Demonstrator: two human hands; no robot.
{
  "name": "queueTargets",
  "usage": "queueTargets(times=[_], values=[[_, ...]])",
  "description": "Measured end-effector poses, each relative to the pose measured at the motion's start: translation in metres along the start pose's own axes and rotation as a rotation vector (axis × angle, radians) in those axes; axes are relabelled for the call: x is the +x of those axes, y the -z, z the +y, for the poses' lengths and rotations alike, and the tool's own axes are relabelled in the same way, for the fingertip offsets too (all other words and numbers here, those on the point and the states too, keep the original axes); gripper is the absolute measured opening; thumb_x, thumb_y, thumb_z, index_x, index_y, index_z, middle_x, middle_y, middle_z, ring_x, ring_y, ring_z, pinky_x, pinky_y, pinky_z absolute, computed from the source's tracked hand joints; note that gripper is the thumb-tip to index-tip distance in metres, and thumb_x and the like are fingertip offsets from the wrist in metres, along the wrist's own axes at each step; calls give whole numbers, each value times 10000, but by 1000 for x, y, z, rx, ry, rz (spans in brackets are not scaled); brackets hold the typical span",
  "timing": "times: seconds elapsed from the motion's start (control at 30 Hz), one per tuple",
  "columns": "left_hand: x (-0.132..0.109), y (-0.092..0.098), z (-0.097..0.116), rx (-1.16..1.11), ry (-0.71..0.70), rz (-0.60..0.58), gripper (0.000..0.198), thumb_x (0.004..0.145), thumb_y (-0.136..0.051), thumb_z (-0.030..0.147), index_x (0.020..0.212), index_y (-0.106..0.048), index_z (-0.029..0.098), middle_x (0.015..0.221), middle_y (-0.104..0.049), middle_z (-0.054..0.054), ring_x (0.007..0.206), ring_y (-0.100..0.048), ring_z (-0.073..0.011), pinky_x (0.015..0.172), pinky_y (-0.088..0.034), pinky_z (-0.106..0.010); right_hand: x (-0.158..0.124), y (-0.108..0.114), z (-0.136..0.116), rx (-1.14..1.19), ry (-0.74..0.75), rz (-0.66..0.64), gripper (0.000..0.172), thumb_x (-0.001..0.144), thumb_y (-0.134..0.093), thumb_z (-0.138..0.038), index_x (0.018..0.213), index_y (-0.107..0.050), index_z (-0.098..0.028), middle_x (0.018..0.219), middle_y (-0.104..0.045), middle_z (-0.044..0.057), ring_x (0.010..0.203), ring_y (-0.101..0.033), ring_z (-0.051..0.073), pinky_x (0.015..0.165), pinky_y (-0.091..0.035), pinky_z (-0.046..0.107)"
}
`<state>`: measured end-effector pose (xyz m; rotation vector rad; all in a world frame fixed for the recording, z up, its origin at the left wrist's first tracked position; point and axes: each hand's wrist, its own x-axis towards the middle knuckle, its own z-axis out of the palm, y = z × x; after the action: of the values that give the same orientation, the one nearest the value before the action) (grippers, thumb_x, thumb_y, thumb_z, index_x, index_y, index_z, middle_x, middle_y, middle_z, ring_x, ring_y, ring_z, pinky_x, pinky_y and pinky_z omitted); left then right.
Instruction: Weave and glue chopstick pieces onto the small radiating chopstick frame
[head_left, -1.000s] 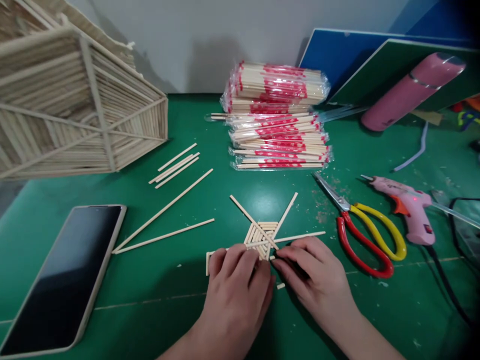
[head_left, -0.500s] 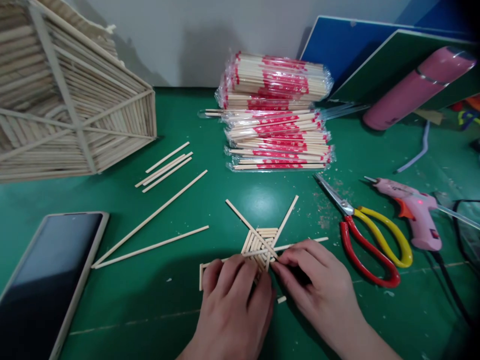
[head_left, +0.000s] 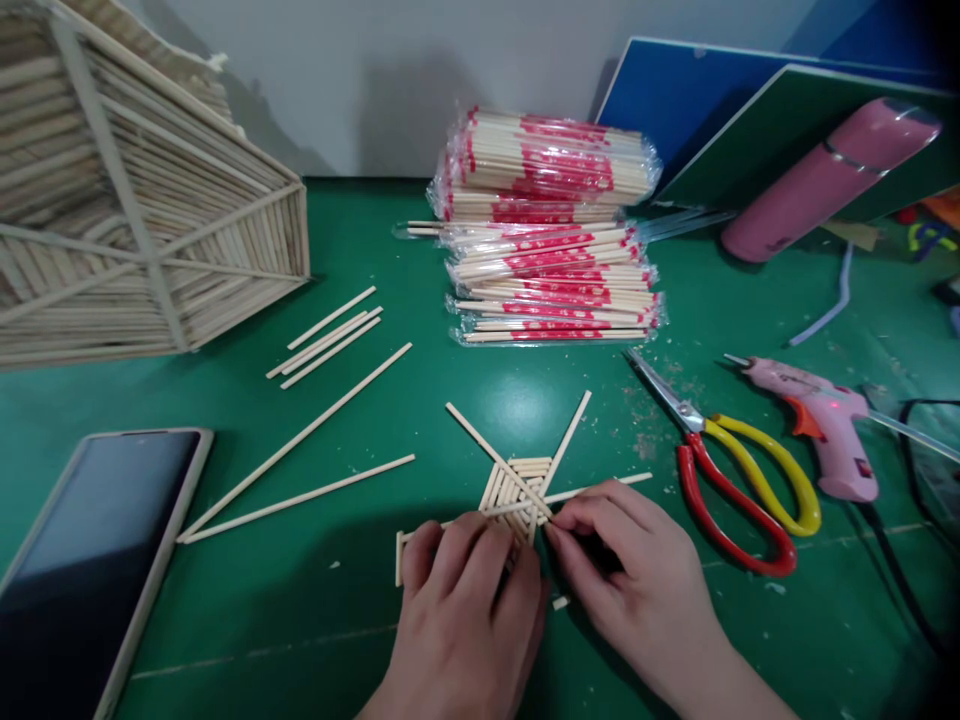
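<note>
A small framework of glued wooden chopsticks [head_left: 523, 467] lies on the green table, with short pieces laid in a pattern and longer ones crossing over it. My left hand [head_left: 469, 600] is curled over its near left part, fingers bent and pressing down on it; the fingertips are hidden. At the framework's right side, the thumb and forefinger of my right hand [head_left: 622, 570] pinch the lower end of a slanting chopstick [head_left: 480, 434]. Another long chopstick [head_left: 634, 481] sticks out beyond my right hand. A short cut end [head_left: 561, 603] sits between the hands.
Scissors [head_left: 694, 420] and a pink glue gun [head_left: 817, 410] with a cord lie right. Bagged chopsticks [head_left: 555, 240] are stacked at the back beside a pink flask [head_left: 825, 185]. Loose chopsticks [head_left: 300, 440], a phone [head_left: 97, 560] and a large stick-built structure [head_left: 150, 200] are left.
The whole view has shifted very slightly. Both hands keep their places on the chopstick framework, and no object has visibly moved on the table.
</note>
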<state>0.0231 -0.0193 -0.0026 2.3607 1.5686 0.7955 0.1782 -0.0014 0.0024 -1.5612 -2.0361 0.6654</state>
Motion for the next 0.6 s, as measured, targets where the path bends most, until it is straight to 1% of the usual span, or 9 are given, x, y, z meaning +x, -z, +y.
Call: queueTargets(times=[0.3, 0.6], values=[[0, -1, 0, -4, 2, 1, 175, 800, -456, 208, 826, -630, 202, 803, -648, -33, 852, -516, -207, 782, -301, -372, 0, -2, -4, -47, -17, 4, 78, 782, -514, -206, 735, -575, -215, 729, -588, 15, 681, -509, 157, 591, -356, 275], [1, 4, 2, -5, 13, -2, 185, 806, -449, 224, 823, -632, 208, 804, -650, -31, 850, -518, -210, 783, -299, -378, 0, -1, -4, -28, -8, 20, 49, 765, -537, -204, 755, -584, -214, 737, -590, 16, 679, -511, 154, 590, -361, 279]])
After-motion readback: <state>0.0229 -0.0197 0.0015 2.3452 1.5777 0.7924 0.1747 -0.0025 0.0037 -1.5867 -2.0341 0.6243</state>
